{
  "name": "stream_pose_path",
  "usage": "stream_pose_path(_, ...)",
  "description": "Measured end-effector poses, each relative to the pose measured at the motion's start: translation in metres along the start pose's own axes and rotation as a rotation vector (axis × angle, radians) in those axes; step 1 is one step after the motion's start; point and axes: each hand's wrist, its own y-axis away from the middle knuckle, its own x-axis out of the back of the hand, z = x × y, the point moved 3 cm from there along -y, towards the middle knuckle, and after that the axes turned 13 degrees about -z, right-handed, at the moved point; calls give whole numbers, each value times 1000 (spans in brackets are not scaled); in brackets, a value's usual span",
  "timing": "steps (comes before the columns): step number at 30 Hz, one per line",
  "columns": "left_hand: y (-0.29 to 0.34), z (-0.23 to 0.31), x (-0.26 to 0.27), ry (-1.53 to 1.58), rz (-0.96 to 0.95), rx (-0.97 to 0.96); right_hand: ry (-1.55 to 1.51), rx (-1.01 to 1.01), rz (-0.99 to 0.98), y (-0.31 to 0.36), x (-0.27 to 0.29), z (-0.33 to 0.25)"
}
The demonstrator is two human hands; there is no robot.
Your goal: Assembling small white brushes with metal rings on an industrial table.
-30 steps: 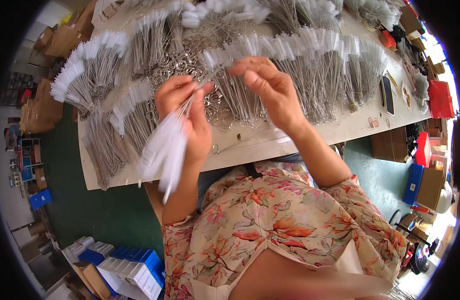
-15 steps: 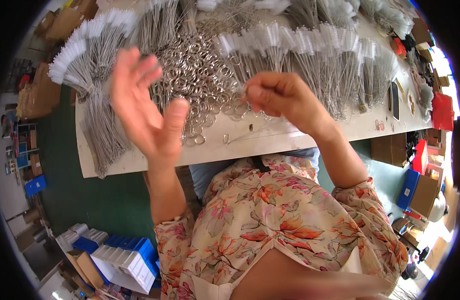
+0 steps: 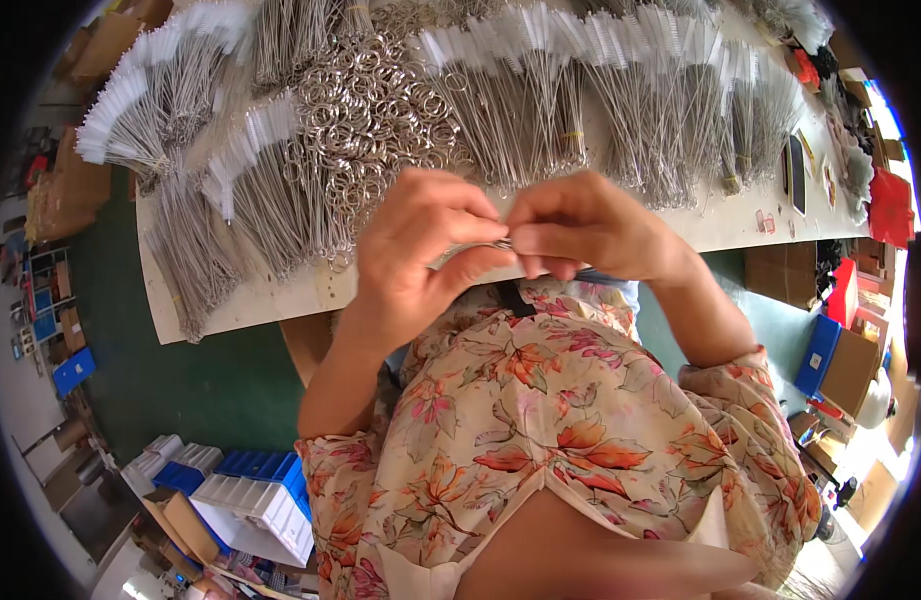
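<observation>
My left hand [image 3: 416, 250] and my right hand [image 3: 589, 228] meet fingertip to fingertip just above the table's near edge. Both are closed in a pinch on a small metal ring [image 3: 503, 243], mostly covered by the fingers. Beyond my left hand spreads a heap of loose silver split rings [image 3: 371, 115]. Thin wire brushes [image 3: 266, 195] with white bristle tips lie left of that heap, their wire ends toward me. Past my right hand stretches a long row of similar brushes [image 3: 621, 110].
The pale table [image 3: 671, 228] ends just in front of my body. More brush bundles [image 3: 171, 90] lie at the far left. A dark phone-like slab [image 3: 795, 175] and a red bag [image 3: 891, 207] are at the right. White and blue bins [image 3: 256, 510] stand on the floor at lower left.
My left hand, open and raised over the brushes before, has come right and toward me and closed at my right fingertips. My right hand has shifted slightly toward me, still pinching.
</observation>
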Motion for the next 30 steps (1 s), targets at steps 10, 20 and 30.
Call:
stream_pose_path(10,77,-42,-38,-378,-103,627,1115,-219,517,106,33,101)
stream_pose_path(20,30,-8,8,141,236,434,826,301,385,-39,-37,28)
stream_pose_path(30,8,2,46,301,-64,329,251,449,31,-36,-9,2)
